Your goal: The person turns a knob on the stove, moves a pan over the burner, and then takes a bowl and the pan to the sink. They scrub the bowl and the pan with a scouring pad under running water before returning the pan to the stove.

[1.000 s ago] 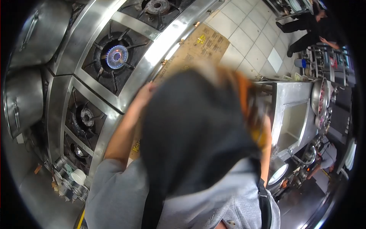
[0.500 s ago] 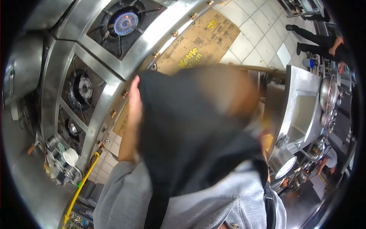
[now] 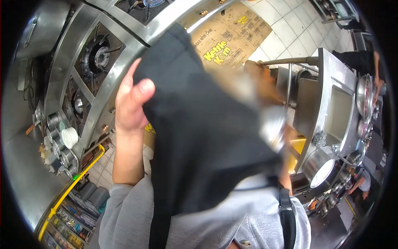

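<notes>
A black apron (image 3: pixel 199 124) is held up in front of my chest and fills the middle of the view. Its left edge is pinched in my left hand (image 3: pixel 132 99), thumb in front and fingers partly behind the cloth. My right hand is hidden or smeared by motion at the apron's right side; only a strip of my right arm shows there. Black straps (image 3: pixel 287 216) run over my grey shirt (image 3: pixel 207 232).
At the left stands a steel stove with several burners (image 3: pixel 99 58); a far burner (image 3: pixel 151 3) has a blue flame. Flattened cardboard (image 3: pixel 244 25) lies on the tiled floor (image 3: pixel 290 25). A steel sink counter (image 3: pixel 323 95), pot (image 3: pixel 317 172) and other people are at the right.
The apron's upper left corner has risen, and my left hand now shows its thumb on the cloth. The view has shifted, with the stove sliding up.
</notes>
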Motion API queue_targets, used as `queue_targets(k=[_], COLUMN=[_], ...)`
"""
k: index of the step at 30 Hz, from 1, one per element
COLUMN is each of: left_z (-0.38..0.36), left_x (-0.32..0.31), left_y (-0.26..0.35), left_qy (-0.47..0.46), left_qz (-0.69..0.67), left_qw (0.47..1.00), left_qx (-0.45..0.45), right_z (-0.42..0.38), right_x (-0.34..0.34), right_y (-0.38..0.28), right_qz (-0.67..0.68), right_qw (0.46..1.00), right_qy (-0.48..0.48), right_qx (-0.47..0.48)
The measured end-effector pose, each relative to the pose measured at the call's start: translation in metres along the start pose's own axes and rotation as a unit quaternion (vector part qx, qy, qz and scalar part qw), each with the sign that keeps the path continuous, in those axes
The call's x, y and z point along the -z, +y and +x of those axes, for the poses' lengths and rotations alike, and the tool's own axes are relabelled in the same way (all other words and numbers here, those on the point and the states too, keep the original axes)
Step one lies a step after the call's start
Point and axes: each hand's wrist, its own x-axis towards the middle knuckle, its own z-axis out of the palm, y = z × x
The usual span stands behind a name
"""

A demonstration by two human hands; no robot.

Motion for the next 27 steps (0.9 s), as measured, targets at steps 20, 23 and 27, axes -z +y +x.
queue_targets(k=[20,23,27], left_z=[-0.108,-0.125,-0.127], left_x=[-0.035,-0.038,-0.028], left_y=[-0.014,-0.017,-0.005], left_qy=[-0.322,-0.283,-0.344], left_qz=[-0.329,-0.317,-0.275], left_qw=[0.871,0.871,0.879], left_qx=[-0.174,-0.246,-0.182], right_z=[-0.082,-0.058,-0.061], right_x=[0.020,0.016,0.030], right_y=[-0.046,-0.021,-0.053], right_qz=[0.053,-0.015,-0.102], right_qw=[0.990,0.995,0.994], right_qy=[0.071,0.077,0.023], right_qx=[0.107,0.056,0.024])
